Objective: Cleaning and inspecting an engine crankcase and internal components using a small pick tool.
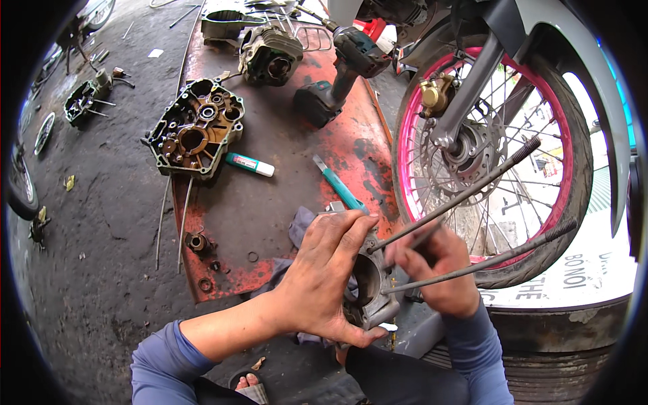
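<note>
My left hand [314,280] is wrapped over a grey metal engine case [386,312], thumb at its lower edge and fingers across its top. Two long threaded studs, an upper stud [466,196] and a lower stud [482,265], stick out of the case toward the right. Between and behind these studs, my right hand [442,273] is curled, its fingers pinched and blurred by motion. A thin dark piece shows at its fingertips, too smeared to name. Just beyond the case lies a teal-handled scraper [343,189] with a flat blade.
A red, worn metal bench [297,172] carries another open engine case [196,131], a teal-and-white tube [250,165], a cylinder head [271,57] and a cordless power tool [361,54]. A grey rag [300,226] lies by my left hand. A pink-rimmed motorcycle wheel [574,135] stands close on the right.
</note>
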Motion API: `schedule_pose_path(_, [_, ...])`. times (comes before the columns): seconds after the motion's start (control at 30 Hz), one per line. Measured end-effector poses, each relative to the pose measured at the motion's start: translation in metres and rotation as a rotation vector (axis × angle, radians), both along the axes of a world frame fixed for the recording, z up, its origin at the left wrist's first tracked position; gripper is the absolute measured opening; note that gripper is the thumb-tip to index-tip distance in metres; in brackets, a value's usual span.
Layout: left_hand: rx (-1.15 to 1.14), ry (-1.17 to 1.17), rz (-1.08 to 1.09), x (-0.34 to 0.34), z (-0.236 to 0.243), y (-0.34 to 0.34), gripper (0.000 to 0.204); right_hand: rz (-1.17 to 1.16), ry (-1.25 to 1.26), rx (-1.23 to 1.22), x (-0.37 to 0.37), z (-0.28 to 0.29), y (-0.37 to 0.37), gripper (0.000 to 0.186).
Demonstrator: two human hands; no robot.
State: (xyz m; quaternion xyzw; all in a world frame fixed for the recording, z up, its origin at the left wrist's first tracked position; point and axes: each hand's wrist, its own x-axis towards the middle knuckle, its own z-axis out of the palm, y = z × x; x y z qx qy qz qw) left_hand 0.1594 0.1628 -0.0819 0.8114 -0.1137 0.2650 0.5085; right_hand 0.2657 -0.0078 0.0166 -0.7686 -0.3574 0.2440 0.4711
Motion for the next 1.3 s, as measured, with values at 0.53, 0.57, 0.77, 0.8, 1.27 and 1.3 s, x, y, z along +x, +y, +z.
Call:
schedule_pose_path(0.53, [0.0, -0.026, -0.007, -0.002, 0.0, 0.001, 0.121, -0.001, 0.038, 0.019, -0.016, 0.005, -0.011, 0.01])
schedule_pose_path(0.57, [-0.002, -0.031, -0.009, -0.002, 0.001, 0.0, 0.121, 0.014, 0.01, -0.006, -0.014, 0.007, -0.008, 0.01])
schedule_pose_path(0.77, [-0.013, -0.032, -0.01, -0.004, 0.0, -0.001, 0.119, -0.014, 0.068, -0.01, -0.02, 0.009, -0.007, 0.009])
schedule_pose_path(0.8, [-0.014, -0.05, -0.022, -0.004, 0.0, -0.003, 0.119, -0.024, 0.103, 0.016, -0.02, 0.009, -0.007, 0.009])
schedule_pose_path(1.27, [-0.182, -0.244, -0.112, 0.012, -0.015, 0.002, 0.096, -0.153, -0.166, 0.053, -0.014, -0.01, -0.003, 0.007])
schedule_pose_path(1.3, [-0.142, -0.204, -0.156, 0.011, -0.01, 0.006, 0.081, -0.215, -0.124, 0.126, -0.013, -0.01, 0.001, 0.008])
